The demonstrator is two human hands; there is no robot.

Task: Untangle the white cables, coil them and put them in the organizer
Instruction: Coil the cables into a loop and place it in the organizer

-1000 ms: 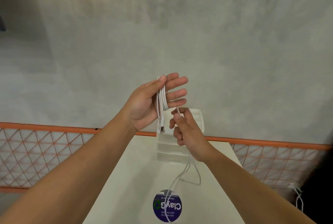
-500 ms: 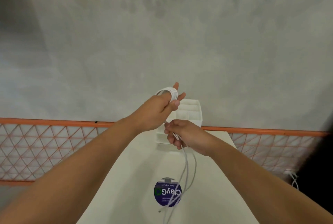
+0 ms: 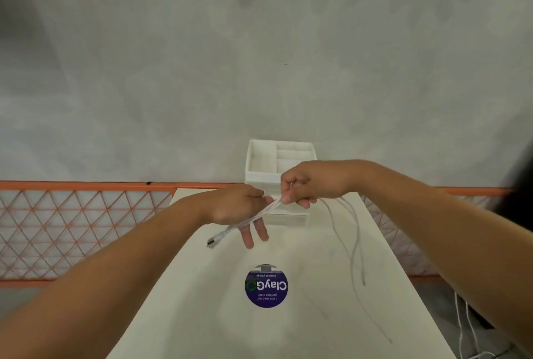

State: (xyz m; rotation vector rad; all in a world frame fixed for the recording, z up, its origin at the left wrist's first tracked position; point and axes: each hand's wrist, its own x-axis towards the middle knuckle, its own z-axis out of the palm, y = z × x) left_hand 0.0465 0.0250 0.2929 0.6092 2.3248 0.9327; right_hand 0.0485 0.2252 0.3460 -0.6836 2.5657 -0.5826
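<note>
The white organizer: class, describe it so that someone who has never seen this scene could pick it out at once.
Start at the long pale table that runs away from the viewer toward the grey wall. At its far end, just beyond the right hand, stands the white organizer. It is the only box on the table, open-topped and split by dividers into compartments.
</note>
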